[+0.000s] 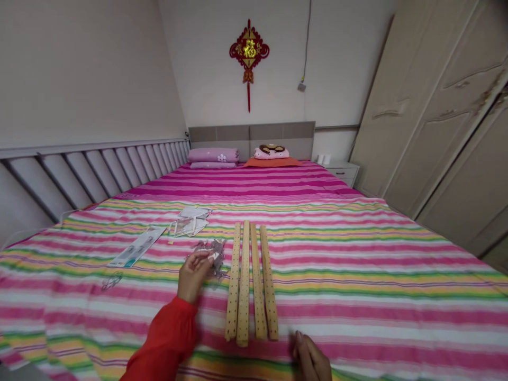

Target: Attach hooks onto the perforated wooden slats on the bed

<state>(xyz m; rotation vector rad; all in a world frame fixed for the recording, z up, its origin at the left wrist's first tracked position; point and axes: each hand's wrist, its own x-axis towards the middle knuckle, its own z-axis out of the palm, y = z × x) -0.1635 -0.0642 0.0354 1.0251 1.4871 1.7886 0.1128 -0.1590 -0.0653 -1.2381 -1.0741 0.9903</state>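
Note:
My left hand (194, 269), in a red sleeve, reaches over a pile of small grey metal-looking pieces (217, 255). Its fingertips are pinched together by a small whitish bit, too small to name. Just right of the pile lie several long wooden strips (245, 286) with rows of small holes, side by side and pointing away from me. Near their lower right end is my right hand (311, 361), slightly blurred and cut off by the bottom edge. Its fingers are curled closed, and whatever they may hold is hidden.
Left of the pile lie a flat packaging card (138, 246), thin metal rings or clips (111, 281) and opened plastic wrappers (190, 222). Everything rests on a bed with a striped sheet (357, 307). A padded rail (99, 169) borders the left side; a wardrobe (436, 127) stands at right.

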